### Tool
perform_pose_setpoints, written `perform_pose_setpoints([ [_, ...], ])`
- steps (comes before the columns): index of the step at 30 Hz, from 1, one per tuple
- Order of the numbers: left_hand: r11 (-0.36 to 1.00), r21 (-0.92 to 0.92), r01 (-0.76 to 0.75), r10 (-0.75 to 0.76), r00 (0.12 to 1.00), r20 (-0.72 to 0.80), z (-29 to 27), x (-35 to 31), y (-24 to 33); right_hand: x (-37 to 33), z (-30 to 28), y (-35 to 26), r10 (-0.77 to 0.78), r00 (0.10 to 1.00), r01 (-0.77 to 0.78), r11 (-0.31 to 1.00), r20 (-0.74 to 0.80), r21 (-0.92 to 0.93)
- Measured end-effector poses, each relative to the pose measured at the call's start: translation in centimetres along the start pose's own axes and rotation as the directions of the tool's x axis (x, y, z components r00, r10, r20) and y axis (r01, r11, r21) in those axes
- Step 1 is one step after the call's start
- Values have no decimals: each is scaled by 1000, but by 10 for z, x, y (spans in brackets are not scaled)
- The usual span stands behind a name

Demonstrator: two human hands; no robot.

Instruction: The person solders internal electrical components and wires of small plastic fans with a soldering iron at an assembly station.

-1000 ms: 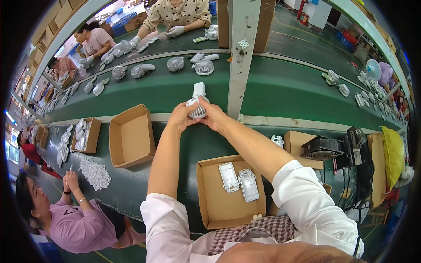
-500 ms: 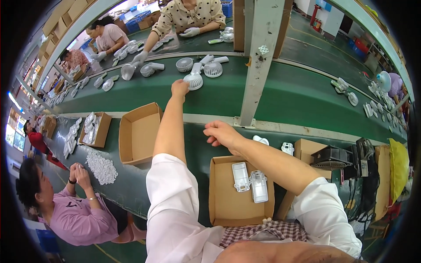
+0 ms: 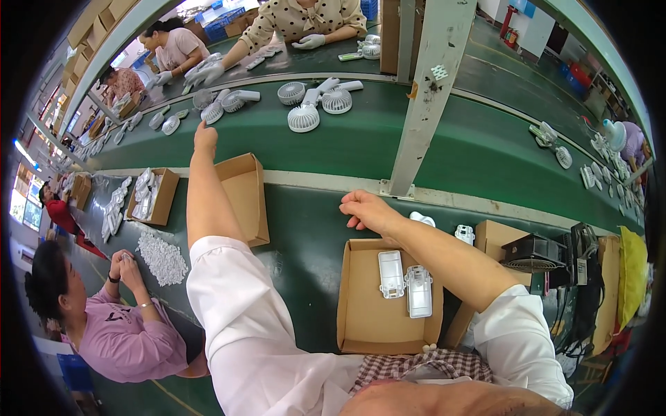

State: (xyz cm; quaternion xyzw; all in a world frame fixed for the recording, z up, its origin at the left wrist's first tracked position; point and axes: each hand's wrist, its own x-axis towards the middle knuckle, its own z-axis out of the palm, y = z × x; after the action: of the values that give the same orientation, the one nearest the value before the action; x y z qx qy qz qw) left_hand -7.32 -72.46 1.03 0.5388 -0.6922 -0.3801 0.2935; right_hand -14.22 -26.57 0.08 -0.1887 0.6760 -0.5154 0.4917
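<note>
My left hand (image 3: 205, 140) reaches far across to the green conveyor belt (image 3: 371, 135). A finger stretches up to the lower rim of a white handheld fan (image 3: 212, 112); whether it touches the fan is hard to see, and the other fingers are partly hidden. Over the dark green bench, my right hand (image 3: 370, 210) hovers empty, its fingers loosely bent and apart. Below that forearm, a shallow cardboard box (image 3: 361, 326) holds two white plastic casings (image 3: 419, 292). Another white fan (image 3: 303, 118) lies on the belt, right of my left hand, with more fans near it.
A second cardboard box (image 3: 254, 201) stands beside my left forearm. A metal post (image 3: 430, 97) rises between bench and belt. To the left, a person in pink (image 3: 132, 333) sits by a pile of small white parts (image 3: 161, 258). Across the belt, a gloved person (image 3: 305, 24) handles fans.
My left hand has moved left along the belt, from one fan to another, leaving the first behind. The co-worker's gloved hand has drawn back from the belt. My right hand keeps its pose.
</note>
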Motion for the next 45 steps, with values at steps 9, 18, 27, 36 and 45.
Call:
perform_pose_setpoints([
  [9,967,216,-134,142,990,-21,-4,30,-51,18,-2,10,166,982,-145,967,86,-210],
  [18,959,259,-116,123,992,-12,-21,30,-42,21,-3,11,166,979,-130,957,117,-261],
  [27,952,282,-123,125,992,12,-21,46,-50,19,-5,10,162,978,-124,959,131,-254],
  [36,945,310,-106,102,994,28,-16,44,-54,26,-8,14,173,976,-136,959,130,-250],
  [45,935,337,-112,116,993,10,-40,41,-48,26,-6,15,139,977,-97,965,161,-244],
])
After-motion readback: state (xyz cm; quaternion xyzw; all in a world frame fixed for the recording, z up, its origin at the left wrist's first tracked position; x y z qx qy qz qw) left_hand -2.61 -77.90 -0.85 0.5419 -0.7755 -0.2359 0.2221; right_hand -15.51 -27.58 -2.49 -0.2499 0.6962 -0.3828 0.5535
